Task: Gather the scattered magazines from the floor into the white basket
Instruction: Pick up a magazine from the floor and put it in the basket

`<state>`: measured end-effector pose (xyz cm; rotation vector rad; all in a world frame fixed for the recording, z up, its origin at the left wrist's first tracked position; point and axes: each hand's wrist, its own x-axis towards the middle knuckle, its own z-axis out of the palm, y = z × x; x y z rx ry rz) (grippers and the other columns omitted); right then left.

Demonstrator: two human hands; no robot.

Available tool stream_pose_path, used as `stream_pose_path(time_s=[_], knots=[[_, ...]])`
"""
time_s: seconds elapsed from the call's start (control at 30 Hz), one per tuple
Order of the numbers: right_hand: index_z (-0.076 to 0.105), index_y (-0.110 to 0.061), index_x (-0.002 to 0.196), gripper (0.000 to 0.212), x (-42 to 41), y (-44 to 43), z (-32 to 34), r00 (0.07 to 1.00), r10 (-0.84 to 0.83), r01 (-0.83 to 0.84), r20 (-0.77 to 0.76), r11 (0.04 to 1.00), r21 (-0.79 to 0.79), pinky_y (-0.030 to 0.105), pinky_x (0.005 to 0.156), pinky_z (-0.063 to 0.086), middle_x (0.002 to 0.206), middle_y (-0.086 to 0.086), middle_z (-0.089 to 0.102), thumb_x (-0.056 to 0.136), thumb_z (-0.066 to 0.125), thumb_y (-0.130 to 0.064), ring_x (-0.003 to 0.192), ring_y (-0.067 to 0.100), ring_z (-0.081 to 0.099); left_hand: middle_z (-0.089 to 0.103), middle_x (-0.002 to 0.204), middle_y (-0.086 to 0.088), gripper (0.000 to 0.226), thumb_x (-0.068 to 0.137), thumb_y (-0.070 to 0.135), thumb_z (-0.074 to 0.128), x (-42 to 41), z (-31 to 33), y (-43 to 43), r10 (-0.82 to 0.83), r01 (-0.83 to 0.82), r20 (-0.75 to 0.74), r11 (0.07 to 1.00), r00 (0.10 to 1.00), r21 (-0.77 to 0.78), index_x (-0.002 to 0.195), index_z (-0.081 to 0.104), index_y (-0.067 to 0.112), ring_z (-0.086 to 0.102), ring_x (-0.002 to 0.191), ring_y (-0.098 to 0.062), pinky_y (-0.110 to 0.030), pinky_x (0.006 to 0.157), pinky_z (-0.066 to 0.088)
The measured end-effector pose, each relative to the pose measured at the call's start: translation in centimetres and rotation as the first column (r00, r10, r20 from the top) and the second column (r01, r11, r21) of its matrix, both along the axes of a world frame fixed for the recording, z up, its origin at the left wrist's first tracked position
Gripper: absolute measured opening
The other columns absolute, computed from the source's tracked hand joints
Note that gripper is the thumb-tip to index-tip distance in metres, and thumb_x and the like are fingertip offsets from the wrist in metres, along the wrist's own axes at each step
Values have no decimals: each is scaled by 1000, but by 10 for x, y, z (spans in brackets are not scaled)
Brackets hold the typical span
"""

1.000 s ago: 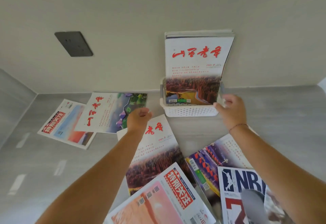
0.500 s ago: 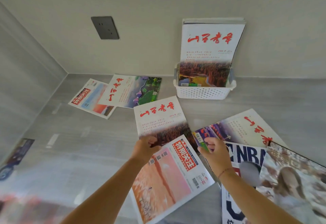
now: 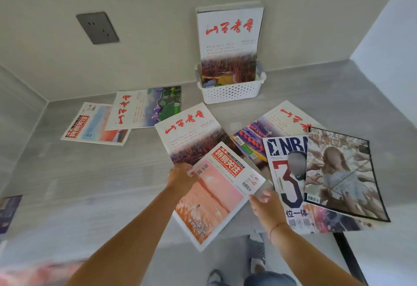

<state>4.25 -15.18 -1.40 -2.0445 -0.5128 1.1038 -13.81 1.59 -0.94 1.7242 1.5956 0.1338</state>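
Note:
The white basket [image 3: 232, 93] stands against the wall with magazines upright in it, the front one white with red script [image 3: 228, 44]. Several magazines lie scattered on the grey floor. My left hand [image 3: 181, 178] grips the top-left corner of the pink-covered magazine [image 3: 216, 195], which is tilted and partly covers a white red-script magazine [image 3: 189, 132]. My right hand [image 3: 266, 204] is at the pink magazine's right edge with its fingers apart and nothing in it.
An NBA magazine [image 3: 284, 173], a portrait-cover magazine [image 3: 338, 173] and a lantern-cover magazine [image 3: 248, 142] overlap on the right. Two more magazines [image 3: 94, 125] [image 3: 144, 109] lie at the left. A wall socket [image 3: 97, 27] sits high left. My feet [image 3: 255, 252] are below.
Both hands came back from the basket to the near magazines. My left hand took the pink magazine's corner, and my right hand moved from the lantern-cover magazine to the pink one's edge.

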Motion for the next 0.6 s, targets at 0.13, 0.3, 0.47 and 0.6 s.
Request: stream_pose_path(time_s=[0.13,0.3,0.47,0.6], knots=[[41,-7,133,53,-18,4,0,985,-101,103,-139,995,6,18,58,45,117,10,62,86,60,-22,80,12,56,63,115,-12,44,81,18,67,-3,3,-2,23,-20,37,997,999,-76,122,55,11,63,84,-24,-25,56,46],[47,-7,128,45,-28,9,0,980,-141,142,-143,990,-3,29,80,53,122,10,61,87,59,-21,108,24,60,65,116,-14,46,81,12,69,-15,-1,-4,76,-45,128,972,989,-229,124,56,8,65,86,-27,-36,71,56],[55,-9,109,24,-29,11,2,990,-67,71,-121,997,21,20,64,50,113,4,63,87,57,-18,93,17,60,67,113,-10,32,87,12,62,-21,6,-10,41,28,303,975,952,-221,118,62,13,63,87,-23,-29,66,52],[49,-3,123,43,-22,19,7,968,-129,127,-215,992,-27,45,97,48,115,12,61,85,62,-20,109,29,58,69,110,-7,33,86,15,65,-26,25,-5,82,64,469,956,880,-286,118,64,13,64,89,-22,-27,68,52]])
